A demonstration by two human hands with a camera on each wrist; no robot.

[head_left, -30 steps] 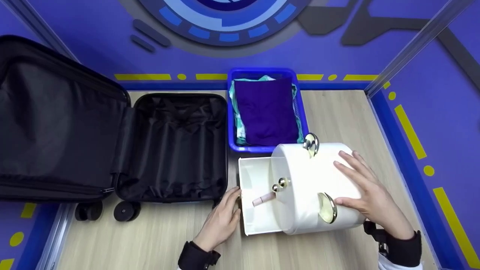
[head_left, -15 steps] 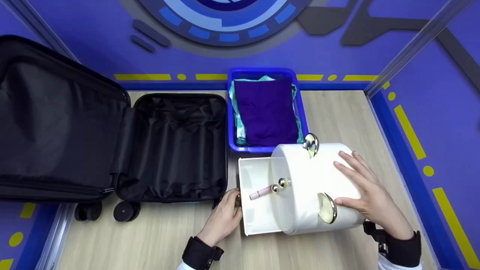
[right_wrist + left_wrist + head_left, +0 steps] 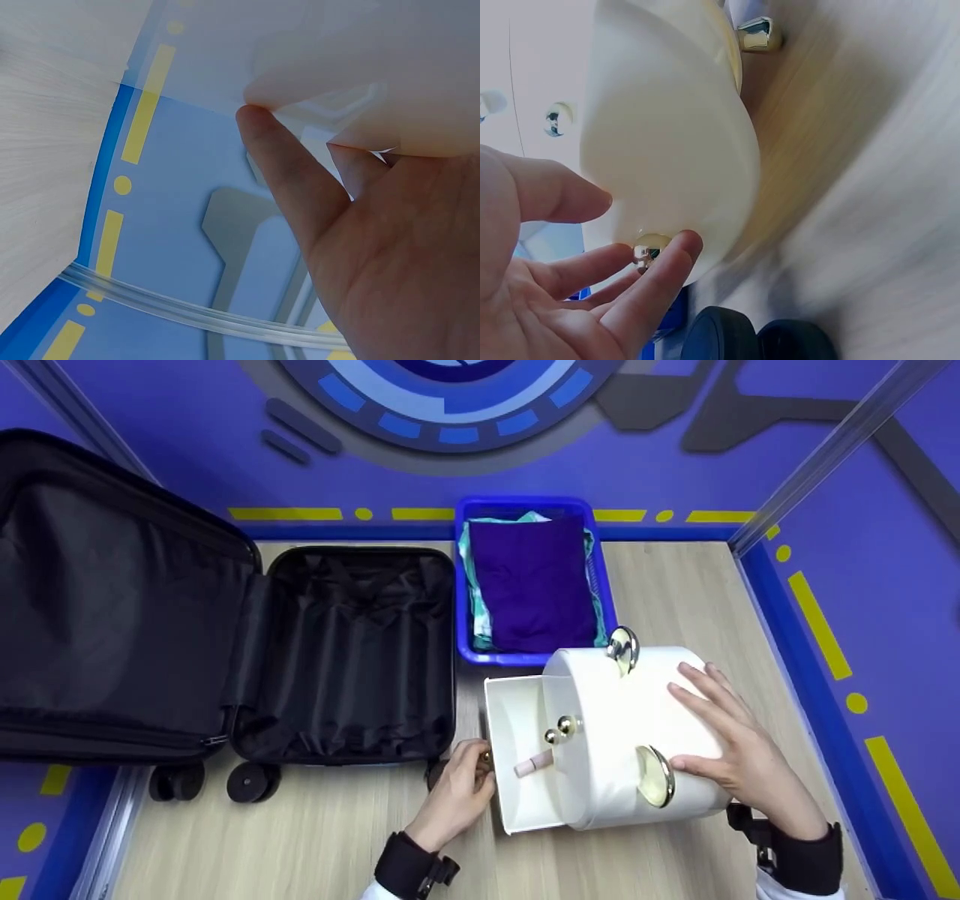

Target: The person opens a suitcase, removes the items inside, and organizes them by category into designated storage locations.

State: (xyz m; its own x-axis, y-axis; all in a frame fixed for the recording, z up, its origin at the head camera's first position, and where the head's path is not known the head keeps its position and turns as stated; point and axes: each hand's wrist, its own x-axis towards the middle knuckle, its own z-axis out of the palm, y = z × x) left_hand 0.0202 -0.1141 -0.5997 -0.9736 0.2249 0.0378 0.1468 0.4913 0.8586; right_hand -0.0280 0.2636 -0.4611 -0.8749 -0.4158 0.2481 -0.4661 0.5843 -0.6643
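Note:
A white rounded cosmetic storage box (image 3: 637,712) stands on the table, its drawer (image 3: 517,802) pulled partway out to the left. A slim pink cosmetic tube (image 3: 533,763) lies in the drawer. My left hand (image 3: 454,795) is at the drawer's front; in the left wrist view, two extended fingers flank the round gold knob (image 3: 649,249), while the thumb stays apart from it. My right hand (image 3: 739,742) rests with spread fingers on the box's right end. In the right wrist view, the thumb and palm (image 3: 405,255) lie against the pale box surface.
An open black suitcase (image 3: 352,660) lies at the left, its wheels (image 3: 253,782) towards me. Behind the box stands a blue basket (image 3: 495,658) with folded dark purple cloth (image 3: 532,585) on top. Purple wall panels (image 3: 825,510) border the table. More gold knobs (image 3: 564,725) sit on the box's front.
The drawer has slid slightly right, into the box, with my left hand following it. The pink tube has rolled about inside. My right hand has stayed in place.

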